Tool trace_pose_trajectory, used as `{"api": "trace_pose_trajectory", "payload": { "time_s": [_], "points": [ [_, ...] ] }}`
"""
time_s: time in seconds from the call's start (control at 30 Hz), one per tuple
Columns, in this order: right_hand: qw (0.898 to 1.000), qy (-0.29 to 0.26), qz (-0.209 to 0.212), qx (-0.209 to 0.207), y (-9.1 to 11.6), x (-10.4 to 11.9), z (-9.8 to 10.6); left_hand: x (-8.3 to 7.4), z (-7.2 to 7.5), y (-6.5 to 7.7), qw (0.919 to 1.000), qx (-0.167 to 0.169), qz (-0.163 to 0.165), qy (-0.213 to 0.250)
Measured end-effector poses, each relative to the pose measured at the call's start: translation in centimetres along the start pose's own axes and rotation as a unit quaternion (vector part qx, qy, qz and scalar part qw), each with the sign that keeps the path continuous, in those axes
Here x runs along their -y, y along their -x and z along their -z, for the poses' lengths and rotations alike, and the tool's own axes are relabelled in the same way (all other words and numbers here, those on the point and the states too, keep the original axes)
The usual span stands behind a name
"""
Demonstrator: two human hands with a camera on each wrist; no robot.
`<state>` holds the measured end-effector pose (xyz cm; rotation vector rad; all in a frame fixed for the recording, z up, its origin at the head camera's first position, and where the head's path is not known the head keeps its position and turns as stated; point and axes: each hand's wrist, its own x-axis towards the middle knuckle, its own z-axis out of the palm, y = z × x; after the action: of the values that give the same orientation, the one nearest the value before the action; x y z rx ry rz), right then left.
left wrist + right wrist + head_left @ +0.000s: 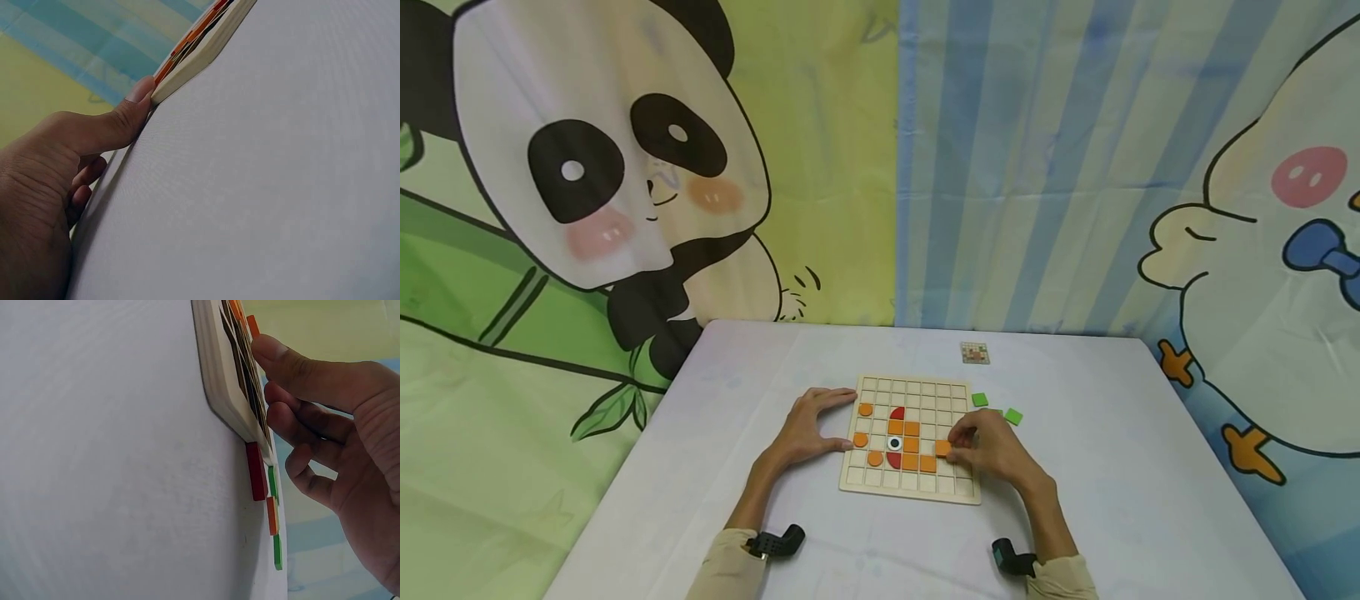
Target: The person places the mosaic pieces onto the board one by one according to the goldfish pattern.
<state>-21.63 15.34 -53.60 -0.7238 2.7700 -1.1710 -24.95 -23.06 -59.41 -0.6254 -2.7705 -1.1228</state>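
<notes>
A square wooden grid board [865, 478] lies on the table, bearing orange squares, orange discs, red quarter-round pieces and an eye tile [894, 443]. My right hand [992, 446] pinches an orange square tile [943, 448] just above the board's right half. That tile shows at the thumb tip in the right wrist view [252, 325]; the forefinger's grip is partly hidden. Along the board's left edge rests my left hand [808, 427], thumb and fingers spread. In the left wrist view its thumb [134, 106] touches the board's edge [187, 72].
Green square tiles [980, 400] lie right of the board. A red piece [256, 472] and an orange one [272, 515] lie beside it too, hidden by my hand in the head view. A small patterned card [975, 353] lies behind. Printed curtains stand behind the white table [775, 358].
</notes>
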Motion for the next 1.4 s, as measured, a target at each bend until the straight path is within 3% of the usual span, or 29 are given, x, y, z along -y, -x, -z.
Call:
{"api": "trace_pose_trajectory", "payload": {
  "time_s": [0.43, 1.4],
  "points": [
    [1.0, 0.005, -0.013, 0.004, -0.6, -0.1, -0.9, 0.0, 0.1, 0.2, 0.9999, -0.005, -0.011, -0.007],
    [1.0, 0.005, -0.012, 0.027, -1.4, 0.6, -1.3, -0.2, 0.0, 0.1, 1.0, 0.002, 0.003, 0.002]
  ]
}}
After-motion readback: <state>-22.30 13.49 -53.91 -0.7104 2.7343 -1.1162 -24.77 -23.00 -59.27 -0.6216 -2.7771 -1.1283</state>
